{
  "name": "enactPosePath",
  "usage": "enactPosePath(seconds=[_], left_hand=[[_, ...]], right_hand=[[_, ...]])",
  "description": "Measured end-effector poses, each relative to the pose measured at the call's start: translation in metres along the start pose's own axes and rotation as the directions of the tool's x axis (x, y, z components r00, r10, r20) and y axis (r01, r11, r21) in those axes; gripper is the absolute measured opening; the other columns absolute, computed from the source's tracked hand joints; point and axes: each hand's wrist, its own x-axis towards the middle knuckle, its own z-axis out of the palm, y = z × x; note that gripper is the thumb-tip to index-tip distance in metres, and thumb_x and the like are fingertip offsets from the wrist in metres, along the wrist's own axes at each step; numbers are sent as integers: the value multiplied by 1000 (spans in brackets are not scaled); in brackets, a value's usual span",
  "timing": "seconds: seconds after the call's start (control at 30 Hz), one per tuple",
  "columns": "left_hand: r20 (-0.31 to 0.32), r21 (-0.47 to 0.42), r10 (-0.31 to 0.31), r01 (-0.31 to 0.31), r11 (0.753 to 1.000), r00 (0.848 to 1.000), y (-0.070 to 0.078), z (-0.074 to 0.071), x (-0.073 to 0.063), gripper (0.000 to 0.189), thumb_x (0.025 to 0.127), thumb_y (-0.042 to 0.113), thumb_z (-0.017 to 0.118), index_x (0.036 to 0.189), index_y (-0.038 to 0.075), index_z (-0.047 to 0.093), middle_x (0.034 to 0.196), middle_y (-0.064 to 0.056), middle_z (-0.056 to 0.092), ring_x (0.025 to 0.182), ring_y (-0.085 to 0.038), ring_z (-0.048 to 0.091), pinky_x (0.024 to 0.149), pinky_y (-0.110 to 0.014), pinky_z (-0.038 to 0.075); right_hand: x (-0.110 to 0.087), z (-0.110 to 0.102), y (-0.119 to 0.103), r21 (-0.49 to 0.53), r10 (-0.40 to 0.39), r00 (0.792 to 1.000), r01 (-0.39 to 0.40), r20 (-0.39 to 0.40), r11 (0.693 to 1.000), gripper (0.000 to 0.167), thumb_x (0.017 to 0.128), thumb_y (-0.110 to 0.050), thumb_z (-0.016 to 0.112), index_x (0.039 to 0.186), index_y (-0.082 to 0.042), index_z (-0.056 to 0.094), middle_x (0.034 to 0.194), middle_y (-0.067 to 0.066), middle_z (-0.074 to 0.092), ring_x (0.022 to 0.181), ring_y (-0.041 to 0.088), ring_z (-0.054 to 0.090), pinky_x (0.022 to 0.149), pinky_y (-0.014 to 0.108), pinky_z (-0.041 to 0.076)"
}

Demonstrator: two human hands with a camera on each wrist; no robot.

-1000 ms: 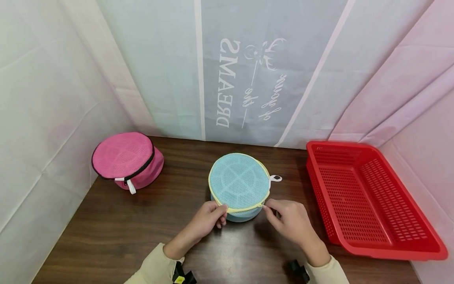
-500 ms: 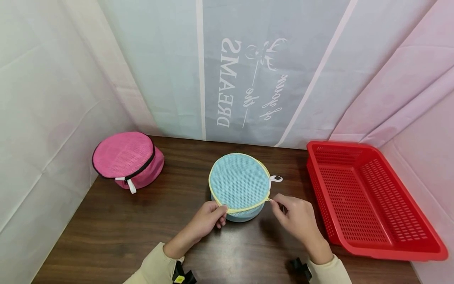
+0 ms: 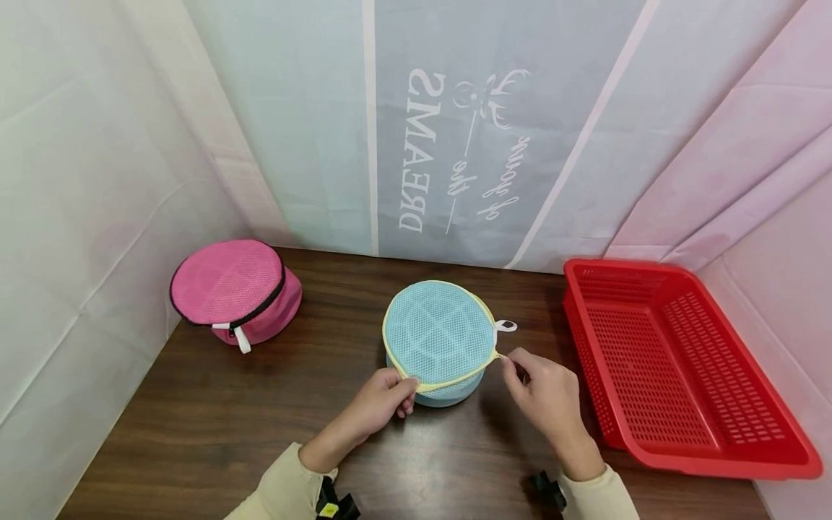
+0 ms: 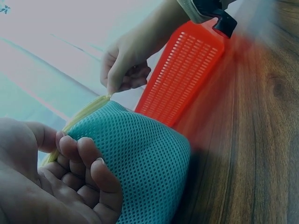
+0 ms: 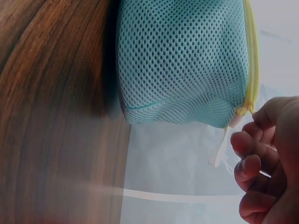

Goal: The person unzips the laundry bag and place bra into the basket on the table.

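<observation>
A round light-blue mesh laundry bag (image 3: 438,332) with a yellow zipper edge stands upright on the table, a white loop (image 3: 505,326) at its right side. My left hand (image 3: 383,401) pinches the yellow rim at the bag's near edge between thumb and forefinger. At the right of the rim, my right hand (image 3: 546,386) pinches the small pull of the yellow zipper slider (image 5: 244,110). In the right wrist view the zipper (image 5: 252,56) looks closed along the stretch behind the slider. The pull itself is mostly hidden by the fingertips.
A pink mesh bag (image 3: 227,283) with black trim and a white loop stands at the left of the brown table (image 3: 273,426). On the right lies a red perforated plastic basket (image 3: 650,361). Cloth curtains (image 3: 312,130) enclose the back and sides.
My right hand has drawn the zipper slider along the rim, rightward and away from me, toward the white loop. The left hand keeps its hold on the near rim.
</observation>
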Motion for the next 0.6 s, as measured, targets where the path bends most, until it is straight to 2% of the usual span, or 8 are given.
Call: enactPosePath(seconds=[0.2,0.6], left_hand=[[8,-1,8,-8,1000,1000,-1,2,1,35,103,10,52,75,-10,54,64,1,52,63,-10,53,60,-22,48],[4,-27,-26,26,999,1000,1,4,0,35,105,16,53,82,-9,60,67,2,56,65,-10,56,58,-20,49]], right_hand=[[-1,6,0,-13,44,999,-44,-30,999,22,87,-12,71,70,-21,61,55,-10,41,48,4,33,44,24,28],[-1,7,-1,-23,95,995,-94,29,995,23,88,-12,70,70,-22,59,55,-12,40,48,5,33,44,24,29]])
